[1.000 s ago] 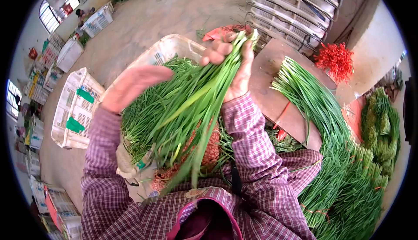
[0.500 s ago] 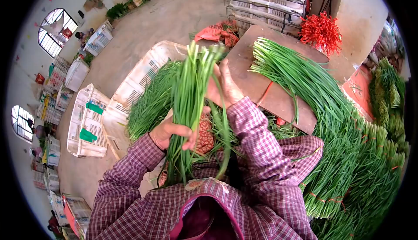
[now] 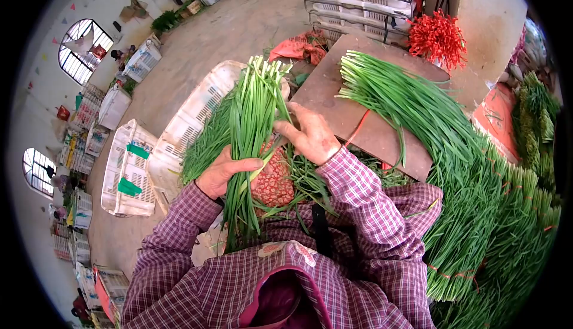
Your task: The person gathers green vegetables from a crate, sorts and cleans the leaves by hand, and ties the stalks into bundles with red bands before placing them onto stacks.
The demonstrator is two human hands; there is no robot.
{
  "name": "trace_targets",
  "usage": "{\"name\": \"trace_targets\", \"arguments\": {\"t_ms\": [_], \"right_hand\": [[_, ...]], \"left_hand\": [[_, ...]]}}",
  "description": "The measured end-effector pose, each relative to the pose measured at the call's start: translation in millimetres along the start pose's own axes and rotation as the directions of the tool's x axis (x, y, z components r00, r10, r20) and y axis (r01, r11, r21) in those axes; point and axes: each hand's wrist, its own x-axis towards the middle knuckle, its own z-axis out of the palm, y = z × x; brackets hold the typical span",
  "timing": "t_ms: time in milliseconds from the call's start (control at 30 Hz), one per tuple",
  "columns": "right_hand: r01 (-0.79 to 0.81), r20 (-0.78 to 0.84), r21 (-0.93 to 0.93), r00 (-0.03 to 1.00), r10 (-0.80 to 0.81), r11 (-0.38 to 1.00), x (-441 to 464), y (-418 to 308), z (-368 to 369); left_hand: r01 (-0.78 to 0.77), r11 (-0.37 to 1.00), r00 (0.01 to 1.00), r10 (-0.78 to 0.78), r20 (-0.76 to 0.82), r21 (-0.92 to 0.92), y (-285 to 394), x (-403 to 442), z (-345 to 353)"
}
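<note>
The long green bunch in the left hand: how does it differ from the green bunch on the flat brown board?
The held bunch is raised, leaves hanging; the board bunch lies flat, leaves trailing off the brown board. The held bunch's pale ends point up in the picture, the board bunch's leftward. Both are green.

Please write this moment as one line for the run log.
left hand: holds green bunch | right hand: at bunch's edge, grip unclear | brown board: second bunch partly on it
</note>
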Motion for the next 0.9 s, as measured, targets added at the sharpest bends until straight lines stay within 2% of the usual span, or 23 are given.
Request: {"name": "trace_targets", "arguments": {"t_ms": [67,100,133,167,200,267,300,333,400,433,467,500,533,600,667,700,733,767,800,867,900], "right_hand": [[0.003,0.045,0.025,0.999,-0.004,1.000,-0.1,2.6,-7.1],[0.071,-0.037,-0.008,0.997,-0.071,0.997,-1.0,8.0,-6.3],[0.073,-0.041,-0.009,0.996,-0.073,0.997,0.2,14.3,-9.1],[0.037,-0.010,0.057,0.999,-0.037,0.998,2.2,20.5,-14.8],[0.001,0.026,0.122,1.000,-0.004,0.993,3.4,20.9,-20.9],[-0.024,0.061,0.152,0.998,0.015,0.988,2.7,20.6,-34.9],[-0.055,0.084,0.232,0.996,0.036,0.971,0.4,16.6,-44.8],[-0.081,0.071,0.208,0.995,0.068,0.975,-2.3,7.2,-57.8],[-0.136,0.045,0.163,0.990,0.130,0.977,-7.8,-11.8,-83.8],[-0.121,-0.007,0.134,0.992,0.123,0.984,-6.1,-5.3,-100.3],[0.207,-0.156,0.268,0.973,-0.169,0.941,-0.4,21.8,-114.5],[0.045,-0.290,0.281,0.956,0.041,0.959,-9.3,-1.3,-130.1],[0.026,-0.248,0.329,0.967,0.059,0.944,-14.8,0.6,-152.9],[0.022,-0.256,0.339,0.964,0.070,0.940,-20.1,-5.2,-164.2],[0.012,-0.113,0.054,0.994,-0.006,0.998,-19.7,6.5,-160.4],[0.185,-0.052,-0.045,0.981,-0.187,0.982,-20.1,18.8,-145.0],[0.359,0.025,-0.132,0.933,-0.359,0.924,-23.6,23.1,-124.7],[0.319,0.051,-0.439,0.942,-0.331,0.840,-31.4,16.0,-111.7],[0.253,0.064,-0.699,0.954,-0.294,0.669,-36.8,6.1,-101.3],[0.274,0.017,-0.662,0.936,-0.352,0.697,-35.5,-26.6,-93.0],[0.285,-0.066,-0.660,0.899,-0.432,0.695,-34.6,-39.0,-88.7]], "left_hand": [[0.002,1.000,1.000,-0.002,-0.029,-0.007,5.1,-2.7,1.7],[0.037,0.999,0.999,-0.036,-0.036,0.017,7.0,-4.0,-2.6],[0.071,0.997,0.997,-0.069,-0.041,0.041,8.3,-4.0,-3.6],[0.007,0.998,0.998,-0.003,-0.065,0.059,8.5,-3.9,-1.1],[0.004,0.998,0.998,0.000,-0.064,0.062,9.0,-3.6,0.0],[0.035,0.995,0.999,-0.032,-0.035,0.089,10.9,-5.2,-0.7],[0.114,0.986,0.993,-0.114,-0.006,0.118,15.0,-7.8,-5.4],[0.113,0.986,0.994,-0.113,-0.006,0.120,16.5,-8.5,-8.5],[0.088,0.958,0.996,-0.093,0.004,0.272,15.4,-7.3,-16.5],[0.072,0.958,0.986,-0.111,0.127,0.277,17.2,-6.3,-24.7],[0.075,0.958,0.986,-0.114,0.125,0.277,17.8,-9.1,-29.9],[0.106,0.945,0.992,-0.122,0.035,0.309,18.3,-13.1,-31.8],[0.137,0.930,0.991,-0.125,-0.056,0.341,19.6,-17.0,-33.6],[0.130,0.934,0.991,-0.108,-0.084,0.332,18.6,-21.4,-37.4],[0.037,0.954,0.999,-0.023,-0.050,0.296,19.9,-24.9,-29.5],[0.035,0.957,0.997,-0.015,-0.070,0.289,19.0,-25.2,-25.5],[0.030,0.956,0.997,-0.009,-0.073,0.292,18.7,-25.6,-21.3],[0.030,0.948,0.995,0.001,-0.096,0.316,18.6,-26.0,-17.5],[0.034,0.940,0.993,0.008,-0.121,0.339,18.4,-27.3,-14.1],[0.030,0.931,0.992,0.016,-0.123,0.364,18.9,-30.8,-7.5],[0.026,0.922,0.993,0.022,-0.120,0.387,18.0,-32.6,-3.9]]}}
